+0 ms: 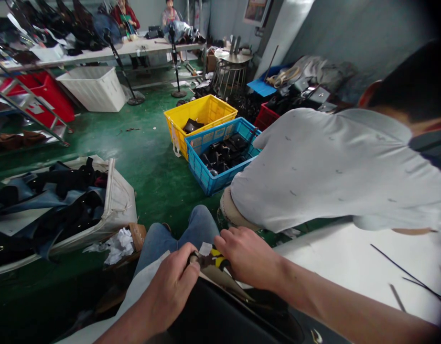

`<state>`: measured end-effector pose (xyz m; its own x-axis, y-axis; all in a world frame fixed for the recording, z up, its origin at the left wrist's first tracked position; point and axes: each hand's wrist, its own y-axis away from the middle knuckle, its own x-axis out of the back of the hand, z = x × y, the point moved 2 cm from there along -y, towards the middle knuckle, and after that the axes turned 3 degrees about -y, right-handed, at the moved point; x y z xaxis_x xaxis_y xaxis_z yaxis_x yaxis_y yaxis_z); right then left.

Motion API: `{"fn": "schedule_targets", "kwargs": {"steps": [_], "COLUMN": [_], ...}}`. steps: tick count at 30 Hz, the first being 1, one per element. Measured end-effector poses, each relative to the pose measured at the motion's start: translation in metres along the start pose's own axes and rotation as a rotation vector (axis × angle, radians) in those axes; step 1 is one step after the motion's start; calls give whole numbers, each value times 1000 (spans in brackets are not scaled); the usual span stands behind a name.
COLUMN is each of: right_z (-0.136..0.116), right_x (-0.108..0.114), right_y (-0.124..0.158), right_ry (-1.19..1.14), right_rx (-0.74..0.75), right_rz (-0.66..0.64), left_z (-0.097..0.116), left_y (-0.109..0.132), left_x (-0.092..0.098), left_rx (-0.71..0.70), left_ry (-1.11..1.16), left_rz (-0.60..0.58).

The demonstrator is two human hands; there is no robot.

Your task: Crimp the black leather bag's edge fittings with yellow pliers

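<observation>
The pliers [211, 260] sit between the left hand [170, 282] and the right hand [247, 255], above a bag [223, 315] at the table [349, 267] edge. A co-worker [331, 167] bends over the table just beyond. The nearer crate [206, 179] touches the farther crate [202, 107] behind it, and a sack [120, 200] lies left.

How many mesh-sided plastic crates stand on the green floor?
3: a yellow crate mid-floor, a blue crate beside it on its right, and a red crate behind the blue one. Others may be hidden.

Hands: left hand [170, 286] is pinching the edge of a black bag [223, 315]; right hand [247, 255] is gripping a yellow-black tool [213, 261] at that edge. Surroundings: a person in a grey shirt [331, 167] is bending just ahead, beside a white table [349, 267]; blue crate [222, 155] and yellow crate [200, 119] are sitting side by side on the floor [152, 167].
</observation>
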<state>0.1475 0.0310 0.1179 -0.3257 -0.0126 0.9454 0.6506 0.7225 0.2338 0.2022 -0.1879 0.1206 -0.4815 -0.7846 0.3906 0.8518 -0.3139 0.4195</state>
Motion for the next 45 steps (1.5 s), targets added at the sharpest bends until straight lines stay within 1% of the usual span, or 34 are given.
{"fn": "schedule_targets", "kwargs": {"steps": [2,5,7,9,12,14,16,20,21,22,23,25,30,32,36,39,41,45], "right_z": [4,9,13,17,21,24,28,33,33,32,31,26,12,6,-8,-20,-27,-35], "right_x": [-4,-8,-9,-7,2,8,13,18,18,18,17,15,5,3,-2,-11,-18,-28], "right_y": [-4,-12,-19,-25,-35,-43,-53,-71,-73,-75,-75,-71,-44,-34,-18,-8,-2,7], "right_ry": [4,52,93,132,226,302,352,379,382,389,403,464,714,679,528,528,532,540], "right_rx": [31,104,165,243,405,514,629,863,891,896,880,796,515,403,136,-38,-101,-147], "right_rz": [1,1,5,36,147,234,288,296,292,290,291,290,308,274,162,168,185,185], "left_z": [-5,-24,-38,-48,-51,-46,-45,-54,-57,-59,-61,-61,-46,-41,-39,-41,-42,-45], "left_y": [4,12,16,18,17,13,8,-2,-4,-5,-5,-6,-12,-13,-13,-11,-10,-10], "left_x": [-1,-5,-10,-13,-13,-14,-17,-27,-29,-30,-30,-28,-21,-19,-17,-16,-17,-20], "left_rx": [11,-7,-54,-74,-29,-63,-116,-217,-229,-208,-165,-83,-30,-11,-16,-28,-41,-82], "left_ry": [-22,-87,-148,-168,-121,-114,-118,-105,-80,-36,18,113,236,254,205,194,202,191], "left_rz": [0,4,-27,-64,-96,-121,-149,-174,-171,-160,-151,-141,-139,-136,-145,-145,-145,-173]}}
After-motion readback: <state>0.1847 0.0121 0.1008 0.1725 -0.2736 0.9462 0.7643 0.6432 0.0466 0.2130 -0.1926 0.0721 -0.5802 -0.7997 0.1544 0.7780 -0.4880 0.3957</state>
